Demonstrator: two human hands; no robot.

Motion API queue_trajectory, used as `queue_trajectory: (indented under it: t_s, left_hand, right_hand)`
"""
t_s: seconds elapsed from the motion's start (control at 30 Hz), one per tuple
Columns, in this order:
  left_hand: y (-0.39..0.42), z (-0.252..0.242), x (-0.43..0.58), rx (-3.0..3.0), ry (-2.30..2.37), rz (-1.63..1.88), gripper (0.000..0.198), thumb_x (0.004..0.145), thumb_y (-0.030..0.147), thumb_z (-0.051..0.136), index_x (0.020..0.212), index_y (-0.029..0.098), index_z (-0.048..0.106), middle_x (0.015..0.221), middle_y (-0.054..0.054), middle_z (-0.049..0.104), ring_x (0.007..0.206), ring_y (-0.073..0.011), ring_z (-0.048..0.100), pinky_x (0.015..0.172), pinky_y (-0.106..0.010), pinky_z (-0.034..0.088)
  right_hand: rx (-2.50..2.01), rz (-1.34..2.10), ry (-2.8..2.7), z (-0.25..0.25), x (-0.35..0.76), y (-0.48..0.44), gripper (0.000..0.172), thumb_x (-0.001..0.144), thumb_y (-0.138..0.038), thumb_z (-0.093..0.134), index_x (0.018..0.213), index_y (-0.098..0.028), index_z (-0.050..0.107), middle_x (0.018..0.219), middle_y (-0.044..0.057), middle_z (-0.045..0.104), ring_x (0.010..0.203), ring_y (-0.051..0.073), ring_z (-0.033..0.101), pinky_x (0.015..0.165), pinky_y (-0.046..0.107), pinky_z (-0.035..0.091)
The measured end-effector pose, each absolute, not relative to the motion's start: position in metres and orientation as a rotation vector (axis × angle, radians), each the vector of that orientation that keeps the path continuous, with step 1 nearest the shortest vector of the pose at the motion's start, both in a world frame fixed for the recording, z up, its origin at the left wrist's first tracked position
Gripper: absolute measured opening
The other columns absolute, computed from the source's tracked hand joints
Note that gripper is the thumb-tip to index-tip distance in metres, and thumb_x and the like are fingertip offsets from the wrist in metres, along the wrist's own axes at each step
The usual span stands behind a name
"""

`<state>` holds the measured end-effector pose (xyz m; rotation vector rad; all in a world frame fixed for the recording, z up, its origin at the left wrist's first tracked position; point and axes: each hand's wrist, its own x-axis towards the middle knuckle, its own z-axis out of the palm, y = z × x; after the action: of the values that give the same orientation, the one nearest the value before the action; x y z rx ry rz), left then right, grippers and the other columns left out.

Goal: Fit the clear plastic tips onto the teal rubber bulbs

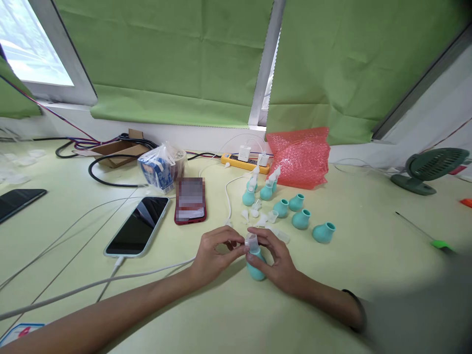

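A teal rubber bulb (256,271) stands upright on the table in front of me, with a translucent plastic piece (252,241) at its mouth. My right hand (276,260) curls round the bulb's neck and the side of the plastic piece. From the other side, my left hand (218,250) pinches the plastic piece between thumb and fingers. Just beyond my hands lie several small clear and white plastic parts (273,216). Open-mouthed teal bulbs (324,232) are to the right of these parts. Behind them stand a few bulbs with white tips (249,196).
Left of my hands lie a grey-cased phone (137,227) on a cable and a red-cased phone (191,200). A yellow power strip (243,162), a pink bubble-wrap bag (300,157) and a bagged blue box (158,168) line the back. A green fan (429,169) and a screwdriver (438,244) are at right.
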<state>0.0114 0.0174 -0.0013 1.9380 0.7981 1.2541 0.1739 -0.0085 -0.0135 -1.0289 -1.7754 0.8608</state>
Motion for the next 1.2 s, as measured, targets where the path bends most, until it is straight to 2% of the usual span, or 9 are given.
queue_trajectory:
  t_s: [0.17, 0.43, 0.67, 0.9, 1.2]
  left_hand:
    - [0.017, -0.003, 0.010, 1.905, 0.790, 1.243, 0.012, 0.073, 0.022, 0.057, 0.067, 0.014, 0.064, 0.064, -0.003, 0.062, 0.059, -0.0115, 0.056, 0.057, -0.022, 0.045]
    - [0.017, -0.004, 0.010, 2.025, 0.715, 1.299, 0.009, 0.074, 0.013, 0.055, 0.073, 0.014, 0.064, 0.068, -0.003, 0.064, 0.064, -0.0108, 0.057, 0.063, -0.022, 0.046]
    - [0.017, -0.010, 0.011, 2.260, 0.764, 1.445, 0.007, 0.072, 0.010, 0.055, 0.077, 0.013, 0.060, 0.069, -0.005, 0.063, 0.063, -0.0119, 0.055, 0.059, -0.024, 0.046]
    - [0.024, -0.013, 0.009, 2.520, 0.726, 1.527, 0.008, 0.070, 0.009, 0.058, 0.076, 0.013, 0.058, 0.063, -0.002, 0.063, 0.054, -0.0101, 0.051, 0.051, -0.023, 0.043]
    - [0.025, -0.014, 0.010, 2.676, 0.735, 1.542, 0.007, 0.070, 0.009, 0.057, 0.076, 0.014, 0.057, 0.066, -0.001, 0.063, 0.056, -0.0096, 0.050, 0.051, -0.022, 0.043]
  right_hand:
    - [-1.029, 1.065, -1.773, -0.010, 0.176, -0.006, 0.040, 0.081, -0.030, 0.043, 0.119, -0.021, 0.036, 0.074, 0.001, 0.054, 0.071, 0.014, 0.054, 0.067, 0.028, 0.043]
    - [-0.965, 1.269, -1.636, -0.006, 0.175, -0.005, 0.039, 0.082, -0.033, 0.042, 0.118, -0.020, 0.037, 0.072, 0.001, 0.054, 0.068, 0.013, 0.052, 0.068, 0.028, 0.040]
    - [-0.958, 1.383, -1.521, -0.006, 0.171, -0.005, 0.038, 0.081, -0.033, 0.045, 0.115, -0.018, 0.038, 0.069, 0.000, 0.054, 0.063, 0.012, 0.053, 0.063, 0.026, 0.040]
    - [-0.967, 1.440, -1.458, -0.007, 0.170, -0.004, 0.036, 0.081, -0.032, 0.044, 0.114, -0.018, 0.036, 0.066, 0.000, 0.054, 0.059, 0.012, 0.053, 0.059, 0.026, 0.040]
    - [-0.992, 1.486, -1.439, -0.009, 0.170, -0.003, 0.036, 0.080, -0.035, 0.045, 0.111, -0.018, 0.038, 0.066, 0.000, 0.054, 0.055, 0.012, 0.053, 0.055, 0.026, 0.040]
